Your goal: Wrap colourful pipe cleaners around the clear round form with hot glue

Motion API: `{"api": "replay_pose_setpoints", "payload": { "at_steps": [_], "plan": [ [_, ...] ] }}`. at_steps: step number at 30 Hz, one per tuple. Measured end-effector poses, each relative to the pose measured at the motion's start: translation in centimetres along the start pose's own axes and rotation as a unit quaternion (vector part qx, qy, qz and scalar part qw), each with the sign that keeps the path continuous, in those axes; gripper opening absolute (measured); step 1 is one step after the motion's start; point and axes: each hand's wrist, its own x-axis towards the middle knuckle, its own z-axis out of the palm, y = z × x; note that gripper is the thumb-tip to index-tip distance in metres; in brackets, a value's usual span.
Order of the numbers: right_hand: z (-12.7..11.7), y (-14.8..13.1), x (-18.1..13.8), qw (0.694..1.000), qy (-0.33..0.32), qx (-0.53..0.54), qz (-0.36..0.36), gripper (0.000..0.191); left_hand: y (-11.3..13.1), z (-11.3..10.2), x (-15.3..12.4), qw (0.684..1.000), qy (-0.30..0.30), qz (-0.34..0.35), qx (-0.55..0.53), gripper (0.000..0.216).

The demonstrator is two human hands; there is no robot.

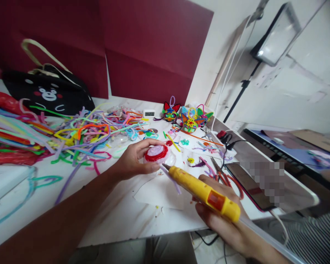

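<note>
My left hand (139, 159) is closed around a clear plastic ball (169, 159) with a red and pale lilac pipe-cleaner coil (156, 152) on its upper face. A lilac pipe cleaner (176, 183) trails down from the ball toward the table. In my right hand (220, 216) is a yellow hot glue gun (194, 183), with a long clear glue stick (266, 238) out of its back end. The dark nozzle points at the ball's lower edge, close to my left fingertips; I cannot tell whether it touches. Beneath the ball lies white paper (156, 192).
Heaped pipe cleaners (85, 132) cover the left side, before a black bag (46, 93). Finished cat-face ornaments (170, 111) and a small digital clock (149, 113) stand at the back. Scissors (222, 174) and a phone (250, 183) lie right. A lamp (277, 35) stands upper right.
</note>
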Motion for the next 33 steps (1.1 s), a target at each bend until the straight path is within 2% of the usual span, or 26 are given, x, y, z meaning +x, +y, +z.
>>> {"api": "replay_pose_setpoints", "payload": {
  "at_steps": [3, 9, 25, 33],
  "plan": [
    [0.0, 0.1, 0.0, 1.000, -0.012, 0.023, 0.000, 0.008, 0.0, 0.0, 0.0, 1.000, 0.000, 0.002, 0.002, 0.061],
    [-0.2, 0.2, 0.0, 0.999, 0.024, 0.028, -0.003, 0.011, 0.1, 0.0, 0.0, 1.000, 0.001, -0.011, 0.001, 0.062],
    [-0.3, 1.4, 0.1, 0.999, 0.043, 0.010, 0.017, 0.014, 0.3, 0.1, -0.1, 1.000, 0.004, -0.016, 0.005, 0.063],
    [-0.4, 0.5, 0.2, 1.000, 0.028, 0.009, 0.000, 0.009, -0.1, 0.0, 0.0, 1.000, -0.003, -0.007, 0.000, 0.062]
  ]
}}
